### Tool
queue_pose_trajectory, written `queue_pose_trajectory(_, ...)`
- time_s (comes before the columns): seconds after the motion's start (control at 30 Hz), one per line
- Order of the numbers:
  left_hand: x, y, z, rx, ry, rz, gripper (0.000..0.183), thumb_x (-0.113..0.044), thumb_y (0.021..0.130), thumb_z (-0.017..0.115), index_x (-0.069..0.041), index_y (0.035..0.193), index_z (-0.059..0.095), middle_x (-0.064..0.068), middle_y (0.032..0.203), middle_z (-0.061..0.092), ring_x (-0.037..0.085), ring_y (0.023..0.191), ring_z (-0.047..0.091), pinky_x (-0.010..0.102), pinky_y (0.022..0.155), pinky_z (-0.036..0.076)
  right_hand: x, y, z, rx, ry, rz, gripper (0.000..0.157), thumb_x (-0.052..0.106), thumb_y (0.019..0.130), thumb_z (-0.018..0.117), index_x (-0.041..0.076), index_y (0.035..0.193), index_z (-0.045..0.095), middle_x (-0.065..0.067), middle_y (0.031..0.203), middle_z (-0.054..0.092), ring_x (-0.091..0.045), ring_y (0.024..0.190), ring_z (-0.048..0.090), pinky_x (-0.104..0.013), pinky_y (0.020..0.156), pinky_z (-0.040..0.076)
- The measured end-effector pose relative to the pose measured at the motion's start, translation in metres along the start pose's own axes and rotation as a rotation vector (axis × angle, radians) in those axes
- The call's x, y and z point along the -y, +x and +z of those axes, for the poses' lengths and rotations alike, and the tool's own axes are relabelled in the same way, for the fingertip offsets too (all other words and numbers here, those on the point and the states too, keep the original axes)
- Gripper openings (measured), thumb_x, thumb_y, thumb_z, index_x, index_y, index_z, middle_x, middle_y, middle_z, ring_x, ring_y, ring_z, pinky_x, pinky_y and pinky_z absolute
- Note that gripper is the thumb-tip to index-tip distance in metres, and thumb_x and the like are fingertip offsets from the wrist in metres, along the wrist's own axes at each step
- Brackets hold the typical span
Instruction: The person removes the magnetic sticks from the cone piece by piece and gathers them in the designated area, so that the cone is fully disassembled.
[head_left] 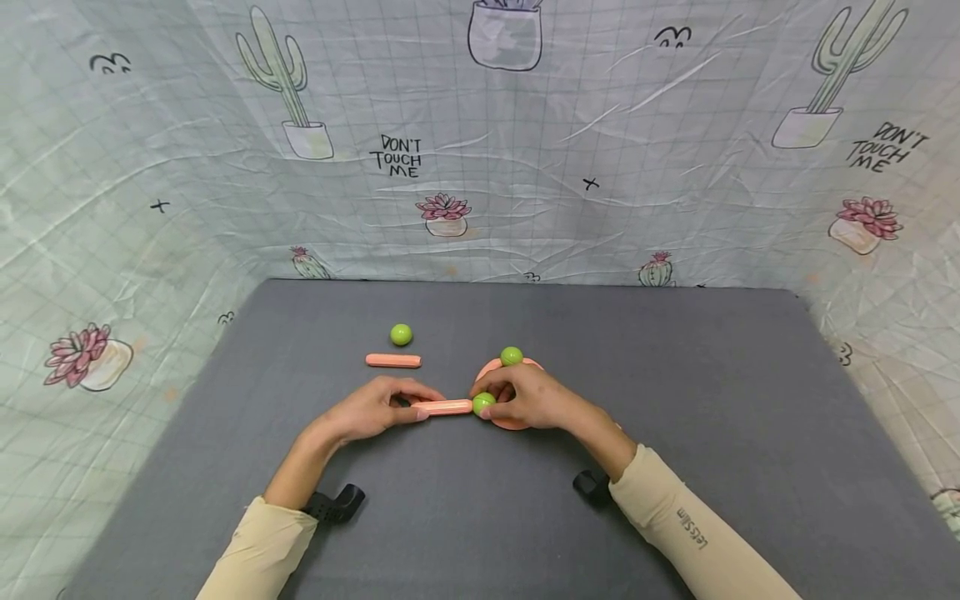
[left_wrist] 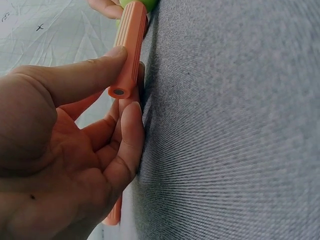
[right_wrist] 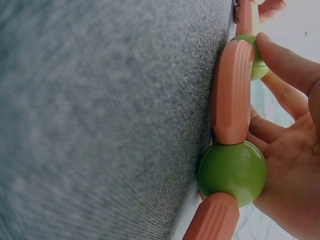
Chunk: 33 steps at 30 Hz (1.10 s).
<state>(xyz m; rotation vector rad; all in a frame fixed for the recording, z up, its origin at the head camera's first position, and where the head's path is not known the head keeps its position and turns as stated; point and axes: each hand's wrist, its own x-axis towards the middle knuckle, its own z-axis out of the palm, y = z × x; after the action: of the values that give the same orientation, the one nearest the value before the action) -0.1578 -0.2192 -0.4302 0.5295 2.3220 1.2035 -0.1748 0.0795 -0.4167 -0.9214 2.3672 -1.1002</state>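
My left hand [head_left: 375, 408] pinches a straight orange ribbed magnetic rod [head_left: 450, 407] between thumb and fingers, low over the table. In the left wrist view the rod's near end shows a small grey metal disc. Its far end meets a green ball [head_left: 483, 404], which my right hand [head_left: 536, 396] holds between thumb and fingers. That ball joins a curved orange rod [right_wrist: 232, 95], which leads to another green ball [right_wrist: 232, 172] and a further orange rod [right_wrist: 214, 220]. These form a roundish shape, partly hidden under my right hand. A green ball [head_left: 512, 356] sits at its far side.
A loose straight orange rod [head_left: 393, 361] lies beyond my left hand, with a loose green ball [head_left: 401, 335] behind it. The grey table [head_left: 675, 358] ends at a patterned cloth backdrop [head_left: 525, 217] at the back and sides.
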Motion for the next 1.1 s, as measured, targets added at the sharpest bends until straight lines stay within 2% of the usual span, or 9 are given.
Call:
queue_pose_trajectory(0.3, -0.003, -0.002, 0.000, -0.002, 0.024, -0.005, 0.028, -0.020, 0.101, 0.069, -0.023, 0.128, 0.075, 0.002, 0.129, 0.074, 0.017, 0.110, 0.064, 0.029, 0.091, 0.051, 0.002, 0.000, 0.001, 0.000, -0.013, -0.009, 0.024, 0.014, 0.095, 0.078, 0.010, 0.119, 0.077, -0.005, 0.111, 0.074, -0.009, 0.088, 0.068, -0.021, 0.082, 0.054)
queue_pose_trajectory(0.57, -0.003, -0.003, -0.001, 0.003, 0.030, 0.010, 0.028, -0.020, 0.102, 0.067, -0.020, 0.130, 0.074, 0.005, 0.130, 0.073, 0.018, 0.111, 0.064, 0.030, 0.092, 0.051, 0.002, 0.002, 0.001, 0.002, -0.028, -0.023, 0.024, 0.014, 0.095, 0.078, 0.010, 0.118, 0.078, -0.005, 0.111, 0.075, -0.009, 0.088, 0.068, -0.021, 0.082, 0.054)
queue_pose_trajectory(0.83, 0.003, -0.005, -0.004, 0.025, -0.034, 0.025, 0.031, -0.019, 0.104, 0.064, -0.015, 0.134, 0.071, 0.010, 0.131, 0.072, 0.018, 0.107, 0.065, 0.027, 0.088, 0.052, 0.000, -0.003, -0.003, -0.021, -0.059, -0.021, 0.026, 0.011, 0.093, 0.079, 0.010, 0.119, 0.078, -0.004, 0.109, 0.076, -0.010, 0.089, 0.069, -0.027, 0.084, 0.058)
queue_pose_trajectory(0.97, 0.004, -0.006, -0.005, 0.017, -0.047, 0.036, 0.031, -0.021, 0.104, 0.066, -0.017, 0.133, 0.072, 0.008, 0.132, 0.072, 0.017, 0.105, 0.064, 0.026, 0.087, 0.051, 0.000, -0.002, -0.003, -0.025, -0.066, -0.029, 0.027, 0.012, 0.093, 0.079, 0.009, 0.119, 0.078, -0.004, 0.103, 0.077, -0.011, 0.089, 0.069, -0.033, 0.087, 0.060)
queue_pose_trajectory(1.1, 0.006, -0.011, -0.007, -0.033, -0.049, 0.014, 0.031, -0.023, 0.101, 0.070, -0.021, 0.131, 0.074, 0.006, 0.131, 0.073, 0.016, 0.102, 0.063, 0.025, 0.084, 0.051, -0.001, -0.002, -0.002, -0.031, -0.070, -0.028, 0.027, 0.013, 0.093, 0.080, 0.009, 0.119, 0.078, -0.003, 0.102, 0.077, -0.010, 0.089, 0.070, -0.035, 0.087, 0.060)
